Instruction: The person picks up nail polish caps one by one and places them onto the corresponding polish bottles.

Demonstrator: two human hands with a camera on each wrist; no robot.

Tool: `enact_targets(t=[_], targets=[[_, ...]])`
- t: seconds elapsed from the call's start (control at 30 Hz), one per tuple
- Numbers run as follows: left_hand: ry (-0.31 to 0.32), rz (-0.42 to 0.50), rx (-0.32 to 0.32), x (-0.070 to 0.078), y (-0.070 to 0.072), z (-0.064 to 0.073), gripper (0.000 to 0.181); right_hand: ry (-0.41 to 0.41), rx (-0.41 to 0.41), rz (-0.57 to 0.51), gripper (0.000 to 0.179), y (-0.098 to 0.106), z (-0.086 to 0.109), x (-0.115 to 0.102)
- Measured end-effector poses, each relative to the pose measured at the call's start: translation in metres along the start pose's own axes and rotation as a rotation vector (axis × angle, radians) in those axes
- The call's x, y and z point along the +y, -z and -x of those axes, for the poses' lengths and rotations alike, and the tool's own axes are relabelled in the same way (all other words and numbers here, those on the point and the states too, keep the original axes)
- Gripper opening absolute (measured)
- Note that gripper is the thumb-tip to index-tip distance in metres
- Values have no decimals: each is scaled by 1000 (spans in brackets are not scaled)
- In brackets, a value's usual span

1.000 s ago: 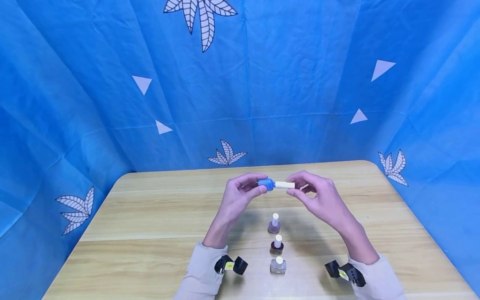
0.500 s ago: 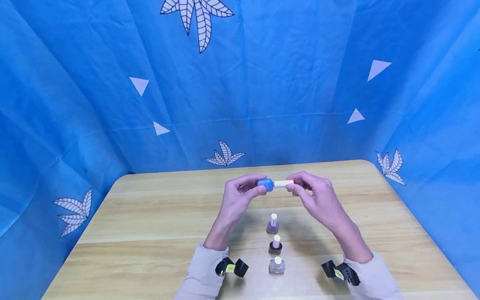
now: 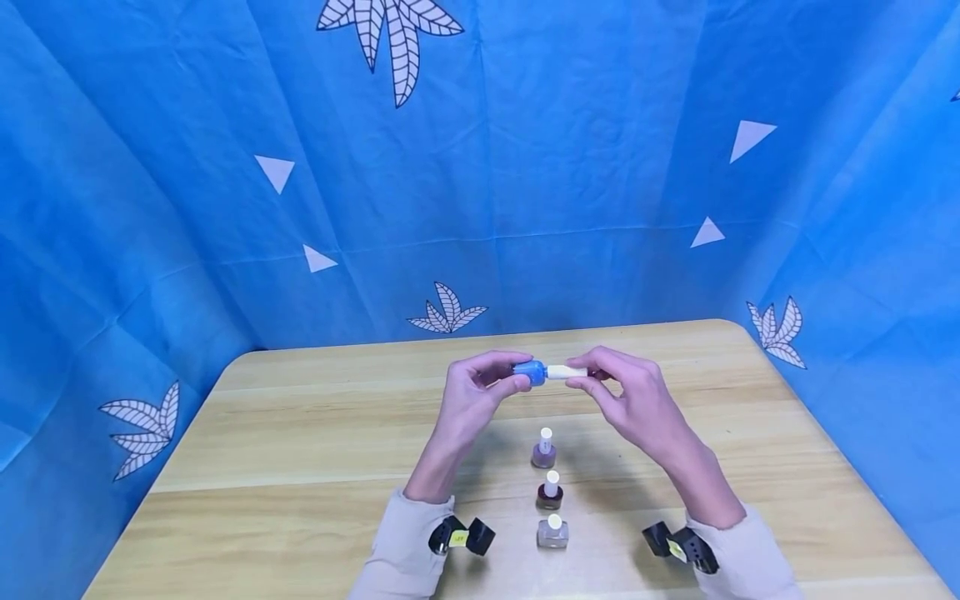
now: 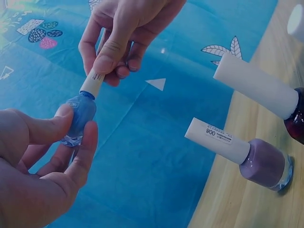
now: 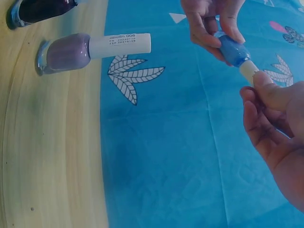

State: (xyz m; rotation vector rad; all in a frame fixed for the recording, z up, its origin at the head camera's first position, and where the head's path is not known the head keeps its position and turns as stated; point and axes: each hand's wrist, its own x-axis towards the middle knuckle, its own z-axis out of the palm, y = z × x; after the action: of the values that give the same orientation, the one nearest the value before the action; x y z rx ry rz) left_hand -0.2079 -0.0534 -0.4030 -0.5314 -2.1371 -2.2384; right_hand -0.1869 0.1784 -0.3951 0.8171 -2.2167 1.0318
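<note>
A nail polish bottle with blue polish (image 3: 530, 372) lies sideways in the air above the far part of the table. My left hand (image 3: 472, 396) grips its glass body between thumb and fingers. From the other side my right hand (image 3: 633, 396) pinches the white cap (image 3: 557, 372), which is in line with the bottle neck. In the left wrist view the blue bottle (image 4: 83, 111) and cap look joined; whether the cap is loose cannot be told. Closer to me, a mauve nail polish bottle (image 3: 543, 456) stands upright below the hands.
Behind the mauve bottle, towards me, stand a dark red nail polish bottle (image 3: 550, 498) and a pale grey or clear one (image 3: 552, 535), roughly in a line. All have white caps. The wooden table (image 3: 300, 433) ends at a blue patterned cloth (image 3: 487, 167).
My right fingers have shifted on the cap, now sitting slightly nearer the bottle. My left hand keeps its grip on the bottle. The standing bottles stay in place; the head view has shifted a little.
</note>
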Motion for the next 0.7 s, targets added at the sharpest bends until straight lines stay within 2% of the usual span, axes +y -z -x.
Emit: enact_targets(t=[0.2, 0.3, 0.57, 0.7], targets=[[20, 20, -26, 0, 2, 0, 24, 63, -3, 14, 25, 2, -1, -1], [23, 27, -40, 1, 1, 0, 24, 67, 1, 13, 26, 4, 0, -2], [-32, -15, -18, 4, -1, 0, 24, -61, -65, -14, 6, 4, 2, -4], [-46, -16, -26, 4, -3, 2, 24, -89, -77, 34, 13, 1, 3, -4]])
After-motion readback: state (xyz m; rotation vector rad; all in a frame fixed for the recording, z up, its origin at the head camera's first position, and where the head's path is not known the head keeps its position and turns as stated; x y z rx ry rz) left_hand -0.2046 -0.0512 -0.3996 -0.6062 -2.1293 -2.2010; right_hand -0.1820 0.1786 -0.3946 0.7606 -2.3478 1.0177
